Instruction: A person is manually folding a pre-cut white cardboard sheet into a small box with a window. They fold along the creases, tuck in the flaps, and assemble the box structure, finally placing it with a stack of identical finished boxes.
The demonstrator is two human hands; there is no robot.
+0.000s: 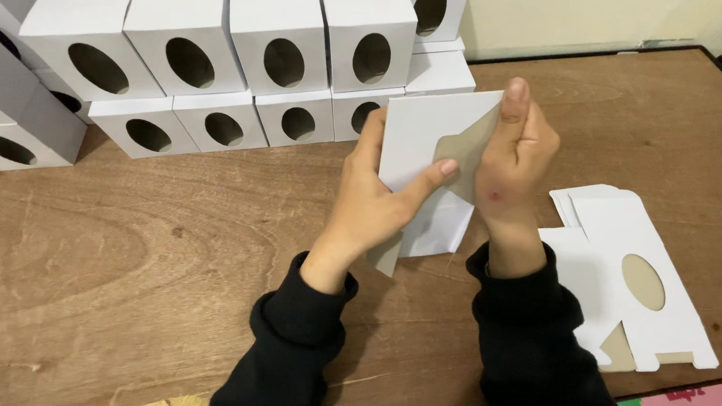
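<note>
Nearest the camera, two black sleeves (530,345) are reaching up over the wooden table (115,278). The left hand (374,200) is gripping a white cardboard box blank (422,130), its thumb pressing across the front of the sheet and its fingers wrapping behind the left edge. The right hand (515,151) is pinching the blank's right edge, fingers closed on it and one finger pointing upward, with a grey-brown inner flap showing just beside its palm. The blank is being held upright between both hands, above the table and not touching it. Just right of the right wrist, a small pile of flat white blanks (630,276) with an oval window is lying on the table. Beyond the left hand, folded white boxes (279,46) with oval holes are standing stacked in rows against the wall.
</note>
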